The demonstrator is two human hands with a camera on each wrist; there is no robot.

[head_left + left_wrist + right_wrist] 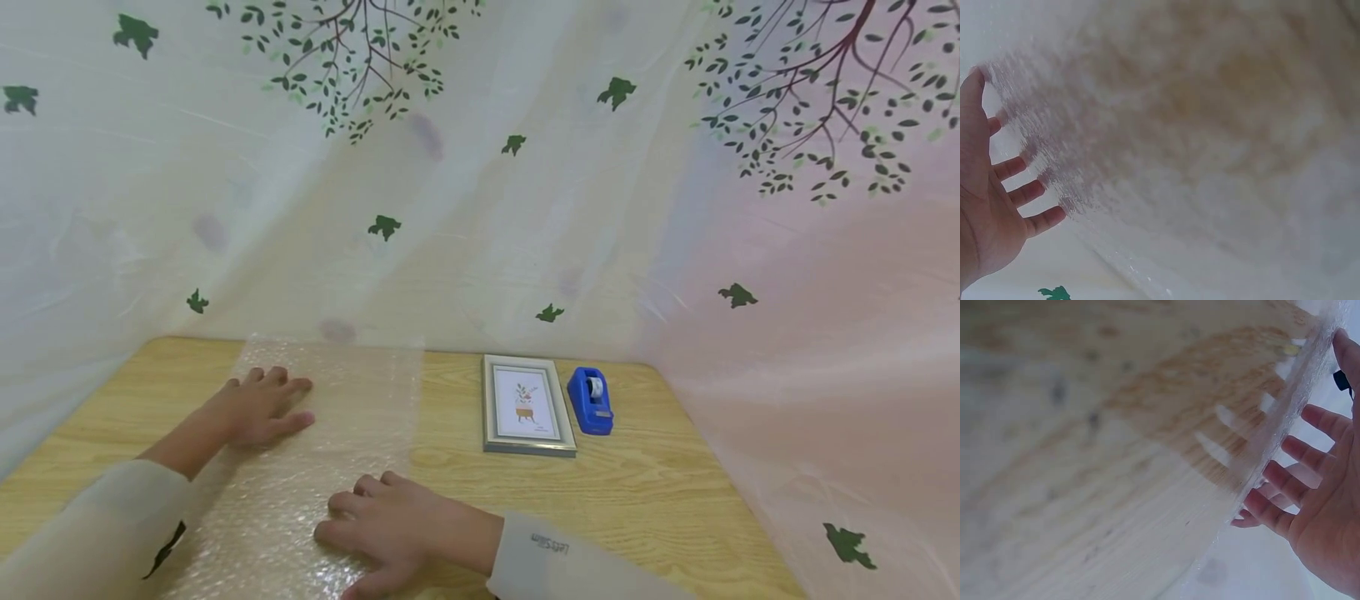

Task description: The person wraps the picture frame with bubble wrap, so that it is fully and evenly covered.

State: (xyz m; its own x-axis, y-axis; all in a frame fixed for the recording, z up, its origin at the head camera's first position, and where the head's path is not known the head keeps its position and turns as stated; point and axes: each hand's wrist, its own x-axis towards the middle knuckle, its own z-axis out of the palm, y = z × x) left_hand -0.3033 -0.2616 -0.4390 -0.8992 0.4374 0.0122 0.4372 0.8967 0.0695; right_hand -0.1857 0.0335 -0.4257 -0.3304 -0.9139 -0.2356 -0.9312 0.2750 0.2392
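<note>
A clear sheet of bubble wrap (352,417) lies flat over the left part of the wooden table. My left hand (262,407) rests on its left side with fingers spread; in the left wrist view the fingertips (1054,215) touch the plastic. Nearer to me, my right hand (393,529) lies on the sheet's right part, fingers apart. The right wrist view shows those fingertips (1254,497) against the bubble wrap too. Right of the sheet lies a silver picture frame (491,408) with a potted-plant print, and beside it stands a blue tape dispenser (592,408).
The wooden table (652,492) has rounded far corners. A pale curtain (465,192) printed with branches and green leaves hangs behind and around it. The bubble wrap reaches the table's far edge.
</note>
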